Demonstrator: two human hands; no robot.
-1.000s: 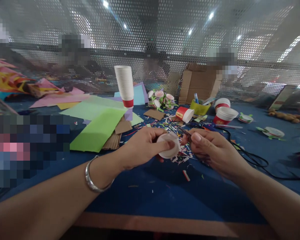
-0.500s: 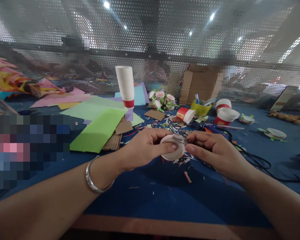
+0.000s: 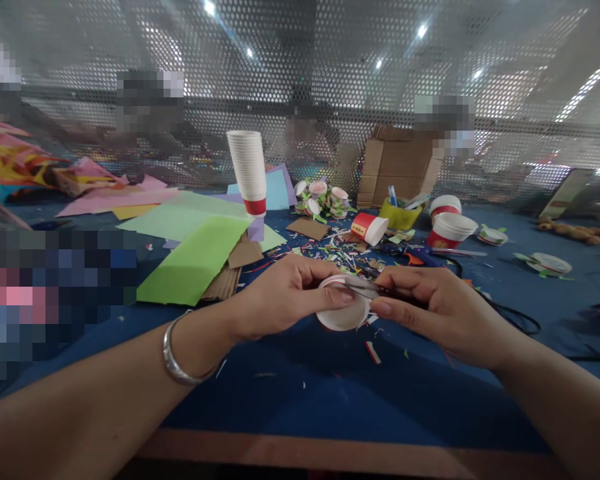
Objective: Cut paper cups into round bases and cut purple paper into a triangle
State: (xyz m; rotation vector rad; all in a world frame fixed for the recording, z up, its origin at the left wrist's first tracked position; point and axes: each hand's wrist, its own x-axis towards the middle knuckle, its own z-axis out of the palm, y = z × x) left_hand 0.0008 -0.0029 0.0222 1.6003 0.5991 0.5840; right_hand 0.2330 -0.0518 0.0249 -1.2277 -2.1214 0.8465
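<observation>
Between thumb and fingers, my left hand (image 3: 305, 290) grips a shallow white paper cup bottom (image 3: 344, 317), its opening tilted toward me. My right hand (image 3: 425, 303) is closed around small scissors (image 3: 363, 288); their handles are hidden in the fingers. The metal blades lie across the rim of the cup piece, close to my left thumb. Below and behind it, red, white and green paper scraps (image 3: 330, 252) are scattered over the blue tabletop (image 3: 300, 393).
A tall stack of paper cups (image 3: 247, 167) stands behind green paper (image 3: 195, 263). Small paper turtle figures (image 3: 320, 197) are piled at the back. A red cup (image 3: 370, 229) lies on its side. Other cups (image 3: 450, 230), a yellow-green holder (image 3: 403, 217) and a black cord (image 3: 517, 320) are to the right.
The cup piece has tipped slightly and sits a little lower, showing more of its inside. The scissor blades have shifted along its rim. Both hands keep their holds.
</observation>
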